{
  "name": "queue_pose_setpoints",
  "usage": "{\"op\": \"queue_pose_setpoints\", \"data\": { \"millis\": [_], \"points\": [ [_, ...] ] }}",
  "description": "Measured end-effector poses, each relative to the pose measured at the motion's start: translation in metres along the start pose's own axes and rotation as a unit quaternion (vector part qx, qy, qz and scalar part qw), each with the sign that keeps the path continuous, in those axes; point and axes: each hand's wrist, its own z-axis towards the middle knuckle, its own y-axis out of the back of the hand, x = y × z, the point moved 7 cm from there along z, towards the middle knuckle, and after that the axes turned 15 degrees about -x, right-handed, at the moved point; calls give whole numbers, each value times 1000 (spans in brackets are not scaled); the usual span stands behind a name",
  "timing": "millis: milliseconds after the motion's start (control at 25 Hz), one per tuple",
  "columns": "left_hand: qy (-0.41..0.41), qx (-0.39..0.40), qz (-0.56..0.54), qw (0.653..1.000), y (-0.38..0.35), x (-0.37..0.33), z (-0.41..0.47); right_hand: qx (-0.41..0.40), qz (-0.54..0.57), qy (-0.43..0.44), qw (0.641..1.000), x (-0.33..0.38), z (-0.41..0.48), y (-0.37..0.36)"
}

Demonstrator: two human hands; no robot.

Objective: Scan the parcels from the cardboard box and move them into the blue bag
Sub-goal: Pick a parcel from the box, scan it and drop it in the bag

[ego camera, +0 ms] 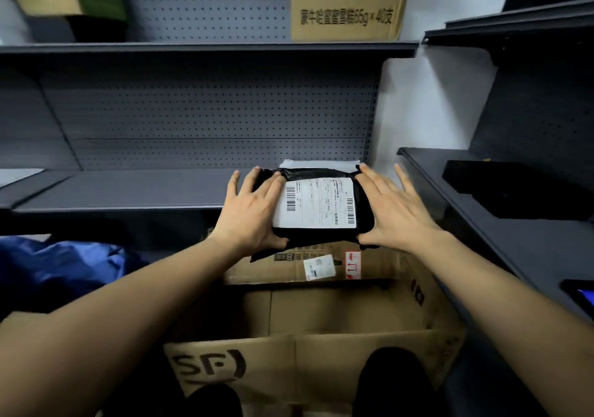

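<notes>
A black parcel (321,203) with a white barcode label is held above the far flap of the open cardboard box (337,307), level with the shelf edge. My left hand (250,214) grips its left end, fingers lying on top and thumb at the near edge. My right hand (395,211) presses against its right side with straight, spread fingers and the thumb at the near corner. Just behind the parcel, a white parcel (321,163) lies on the shelf. The blue bag (64,269) sits crumpled low on the left.
A grey pegboard shelf (128,188) runs across the middle. On the right shelf lie a black box (514,188) and a dark device with a lit blue screen (580,294). A printed carton (347,2) stands on the upper shelf.
</notes>
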Motion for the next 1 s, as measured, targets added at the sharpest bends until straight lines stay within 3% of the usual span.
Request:
{"op": "queue_pose_setpoints", "data": {
  "millis": [600,1000],
  "points": [
    [113,6,84,990,45,171,-90,-25,97,124,987,178,112,-11],
    [196,51,173,964,92,298,-196,-42,180,222,957,353,170,-11]
  ]
}}
